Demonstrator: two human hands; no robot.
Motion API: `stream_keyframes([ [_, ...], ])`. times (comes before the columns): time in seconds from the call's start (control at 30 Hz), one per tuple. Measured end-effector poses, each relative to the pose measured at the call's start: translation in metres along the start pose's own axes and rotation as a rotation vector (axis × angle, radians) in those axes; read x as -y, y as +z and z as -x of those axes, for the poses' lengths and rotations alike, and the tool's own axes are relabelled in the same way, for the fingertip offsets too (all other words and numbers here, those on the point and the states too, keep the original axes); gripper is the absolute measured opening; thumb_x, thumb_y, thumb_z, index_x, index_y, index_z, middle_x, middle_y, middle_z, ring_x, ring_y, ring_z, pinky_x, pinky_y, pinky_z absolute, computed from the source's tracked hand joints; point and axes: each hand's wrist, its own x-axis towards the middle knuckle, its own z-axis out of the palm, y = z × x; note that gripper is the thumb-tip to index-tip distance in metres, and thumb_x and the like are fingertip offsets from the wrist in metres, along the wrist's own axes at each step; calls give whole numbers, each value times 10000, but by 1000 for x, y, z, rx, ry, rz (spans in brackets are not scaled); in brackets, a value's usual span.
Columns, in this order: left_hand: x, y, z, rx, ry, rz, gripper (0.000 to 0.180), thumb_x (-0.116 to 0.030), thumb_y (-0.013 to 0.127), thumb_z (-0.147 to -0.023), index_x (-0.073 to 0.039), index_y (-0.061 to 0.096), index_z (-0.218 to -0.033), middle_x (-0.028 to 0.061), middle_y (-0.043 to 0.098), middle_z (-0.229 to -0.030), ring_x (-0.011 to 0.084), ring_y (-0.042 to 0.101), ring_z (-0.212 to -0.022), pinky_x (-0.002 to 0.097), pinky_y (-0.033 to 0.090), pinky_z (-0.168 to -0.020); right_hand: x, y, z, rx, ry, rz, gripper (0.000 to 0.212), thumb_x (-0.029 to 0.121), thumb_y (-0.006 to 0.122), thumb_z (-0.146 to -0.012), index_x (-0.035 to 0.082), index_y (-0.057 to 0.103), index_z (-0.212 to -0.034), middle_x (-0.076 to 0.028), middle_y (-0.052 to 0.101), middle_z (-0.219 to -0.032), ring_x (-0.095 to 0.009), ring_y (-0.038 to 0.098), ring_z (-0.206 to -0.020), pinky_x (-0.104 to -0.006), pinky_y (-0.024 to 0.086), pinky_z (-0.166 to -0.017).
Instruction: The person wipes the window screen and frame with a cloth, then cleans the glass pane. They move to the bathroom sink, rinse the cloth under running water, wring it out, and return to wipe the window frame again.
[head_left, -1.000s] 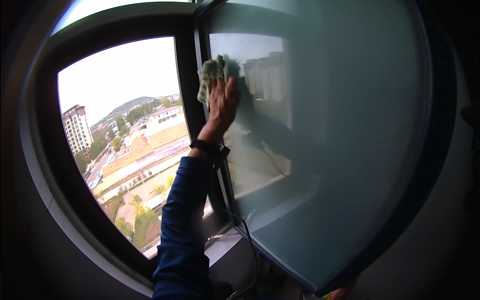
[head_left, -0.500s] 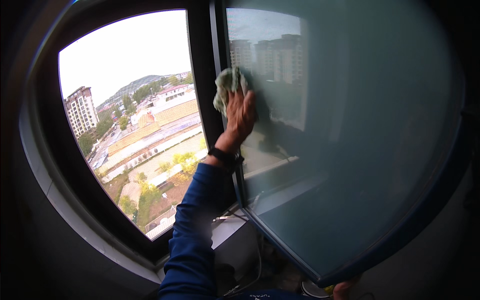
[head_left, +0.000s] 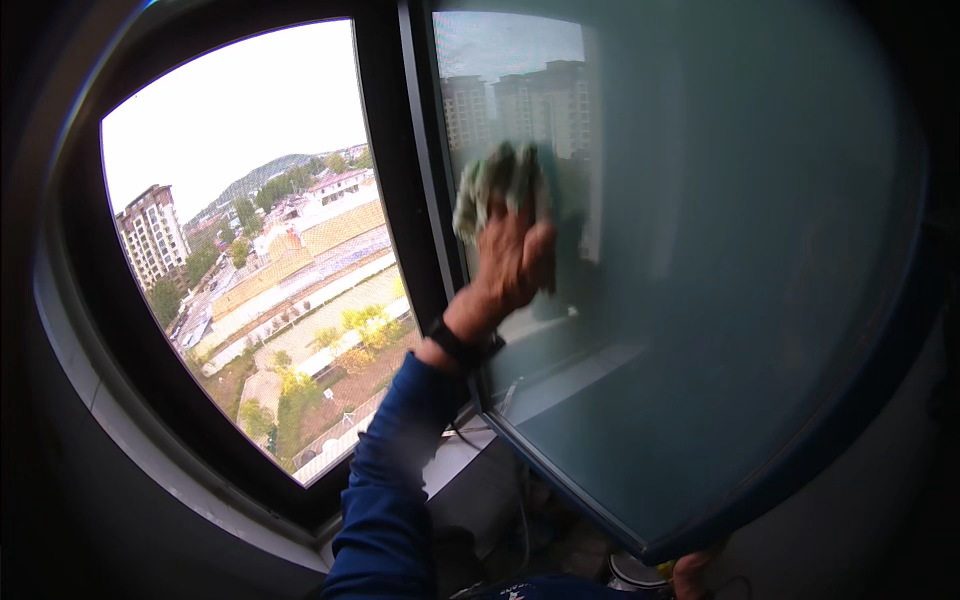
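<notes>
Cloth (head_left: 500,190) motion-blurred; right hand (head_left: 695,572) cut off.

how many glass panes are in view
2. One clear pane on the left, showing the town outside. One frosted pane on the right, in the opened sash, where the left hand presses a crumpled cloth against it.

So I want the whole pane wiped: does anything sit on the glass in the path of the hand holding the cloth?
Nothing visible does. The left hand presses the crumpled cloth against the glass pane, and the glass around it looks bare.
</notes>
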Motion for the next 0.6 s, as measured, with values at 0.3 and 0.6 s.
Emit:
stream_keyframes([
  [0.3, -13, -9, -37, -24, -127, 200, 689, -534, 290, -1055, -95, 434, -1566, 272, 368, -1577, 486, 256, -1491, 609, 74, -1237, 2, 3, 4, 46, 24, -19, 709, 508, 302, -1074, -5, 373, -1557, -253, 432, -1548, -412, 459, -1388, -502, 339, -1176],
  [0.6, -14, -19, -43, 6, 118, 71, 548, -3, 582, -908, -77, 558, -1450, 212, 561, -1410, 361, 592, -1286, 493, 522, -1037, -10, 3, -5, -50, -85, 10, 857, 628, 283, -1034, 5, 223, -1620, -251, 351, -1601, -390, 433, -1423, -457, 355, -1172],
])
